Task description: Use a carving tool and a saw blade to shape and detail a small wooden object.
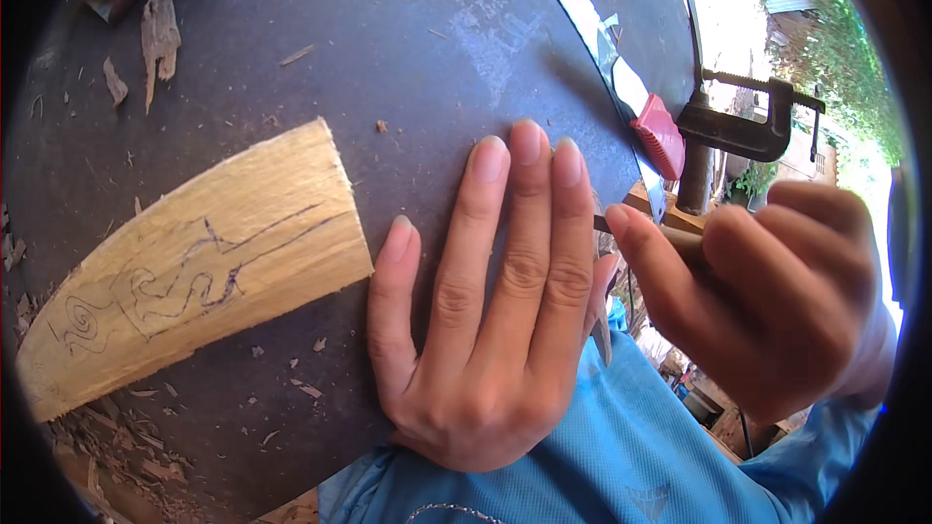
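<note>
We see the left hand point(485, 359) palm down near the middle of the dark tabletop point(408, 49), fingers extended and not wrapped round anything we can see; its thumb is partly hidden, and what lies under the palm we can't tell. The right hand point(786, 301), to the right, has its fingers curled round a brownish handle point(685, 243); most of it is covered, so we can't say what tool it is. A pointed metal piece point(604, 342) shows below the left thumb; its link to the handle is unclear. The pale wood piece point(204, 272), marked with dark curls, lies left of the left hand, its left end clipped by the lens rim. Far right, we have a clamp point(738, 131) and a pink-red grip point(660, 136) by a shiny metal strip point(582, 15), cut off at the far edge. Wood chips point(126, 446) near left blur into shadow.
</note>
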{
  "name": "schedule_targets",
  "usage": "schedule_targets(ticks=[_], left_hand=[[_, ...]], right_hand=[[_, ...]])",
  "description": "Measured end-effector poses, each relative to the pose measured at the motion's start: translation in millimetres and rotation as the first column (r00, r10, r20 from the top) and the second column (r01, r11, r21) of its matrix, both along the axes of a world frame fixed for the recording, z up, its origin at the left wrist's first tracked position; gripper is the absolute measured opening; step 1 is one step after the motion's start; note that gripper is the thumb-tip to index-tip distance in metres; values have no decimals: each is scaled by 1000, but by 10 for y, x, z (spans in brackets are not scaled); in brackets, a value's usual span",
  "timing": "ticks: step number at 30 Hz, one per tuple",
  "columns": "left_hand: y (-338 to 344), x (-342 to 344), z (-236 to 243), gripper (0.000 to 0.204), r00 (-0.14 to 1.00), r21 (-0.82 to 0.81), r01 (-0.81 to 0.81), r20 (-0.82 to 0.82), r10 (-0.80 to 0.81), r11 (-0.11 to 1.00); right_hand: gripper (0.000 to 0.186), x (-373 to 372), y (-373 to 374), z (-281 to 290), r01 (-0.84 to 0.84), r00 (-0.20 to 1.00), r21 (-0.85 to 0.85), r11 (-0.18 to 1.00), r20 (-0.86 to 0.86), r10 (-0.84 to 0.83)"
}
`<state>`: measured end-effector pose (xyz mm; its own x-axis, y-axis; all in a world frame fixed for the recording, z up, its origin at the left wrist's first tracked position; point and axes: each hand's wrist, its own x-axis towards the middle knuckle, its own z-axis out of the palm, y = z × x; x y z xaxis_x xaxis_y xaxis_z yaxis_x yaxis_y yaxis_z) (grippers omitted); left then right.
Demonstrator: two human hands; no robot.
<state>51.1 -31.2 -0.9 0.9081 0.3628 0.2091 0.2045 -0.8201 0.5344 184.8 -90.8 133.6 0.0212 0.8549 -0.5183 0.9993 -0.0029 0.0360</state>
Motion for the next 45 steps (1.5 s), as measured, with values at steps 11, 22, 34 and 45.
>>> schedule_targets(ticks=[11,22,34,45], left_hand=[[28,-23,-14,56,996,48,84,-3,-84,995],[7,-3,-21,58,997,20,63,46,-63,998],[-27,19,96,63,998,-45,58,29,-57,997],[-93,113,325,64,947,-191,-125,-316,59,974]], right_hand=[[42,243,-376,-140,123,968,161,979,-236,-83],[52,-139,-557,-187,116,987,315,942,69,-145],[32,29,-929,-443,526,824,336,781,-430,-369],[46,18,-916,-401,376,926,449,811,-202,-318]])
